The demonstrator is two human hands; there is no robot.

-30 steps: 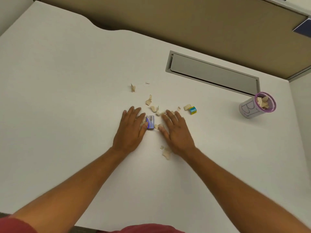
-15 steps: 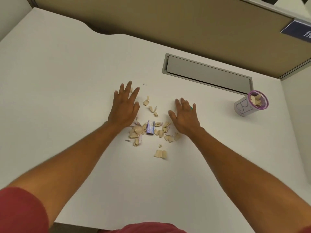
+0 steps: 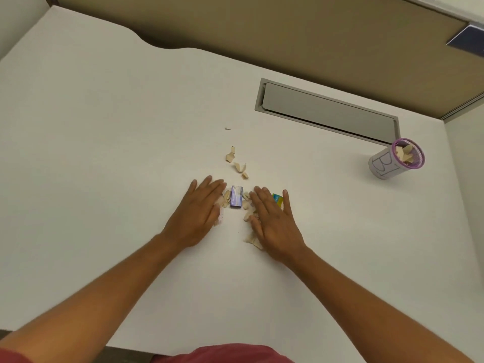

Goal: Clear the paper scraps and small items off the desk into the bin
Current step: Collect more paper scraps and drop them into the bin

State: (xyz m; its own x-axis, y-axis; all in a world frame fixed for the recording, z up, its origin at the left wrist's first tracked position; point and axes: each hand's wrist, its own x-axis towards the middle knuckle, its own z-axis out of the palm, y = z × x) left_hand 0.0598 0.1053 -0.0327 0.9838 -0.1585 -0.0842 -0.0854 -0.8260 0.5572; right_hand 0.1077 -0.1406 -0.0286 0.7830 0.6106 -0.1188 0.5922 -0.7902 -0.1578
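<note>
Both hands lie flat and palm down on the white desk (image 3: 91, 153), fingers extended and held loosely together, gripping nothing. Left hand (image 3: 195, 216) sits just left of a cluster of tan paper scraps (image 3: 247, 205), with a few scraps and a pinkish-white bit peeking out along its inner edge. Right hand (image 3: 272, 224) sits just right of the cluster, its thumb side touching scraps, and another tan scrap shows at the heel of its palm on the near side. Between the two hands, close to the fingertips, a small blue-and-purple box (image 3: 236, 197) lies flat on the desk among the scraps. A small yellow-and-teal block (image 3: 278, 198) shows between the right hand's fingers, partly covered by them.

Beyond the fingertips, a short loose trail of tan scraps (image 3: 237, 162) lies apart from the hands, and farther still a tiny dark fleck (image 3: 227, 128) rests alone. A grey rectangular cable hatch (image 3: 327, 111) is set into the desk toward its far edge. Well to the right, near the desk's far right corner, stands the bin (image 3: 385, 166), a small white-wrapped cup with a purple mesh rim and handwritten lettering, already holding tan scraps. A tan partition (image 3: 262, 30) rises behind the desk.
</note>
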